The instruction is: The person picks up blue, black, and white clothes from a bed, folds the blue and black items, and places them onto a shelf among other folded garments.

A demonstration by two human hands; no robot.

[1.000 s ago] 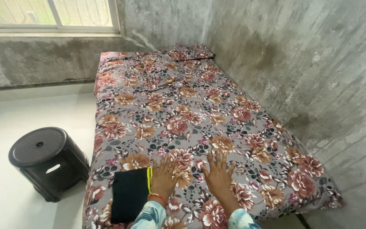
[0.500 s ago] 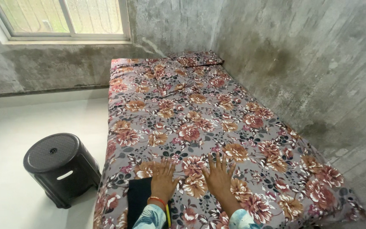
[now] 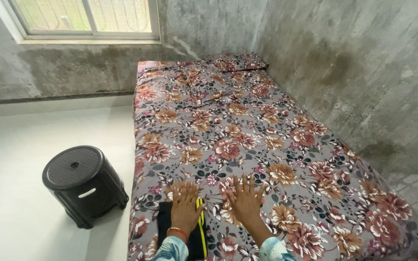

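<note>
Ideally left hand (image 3: 186,205) pins the folded black yellow-striped cloth (image 3: 200,232), right hand (image 3: 244,197) flat on floral bedsheet (image 3: 247,125), fingers spread open, pressing evenly outward.

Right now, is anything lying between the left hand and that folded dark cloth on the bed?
Nothing visible does. The left hand lies flat with its palm on top of the folded dark cloth with the yellow stripe. The right hand rests beside it on the floral bedsheet, off the cloth.
</note>
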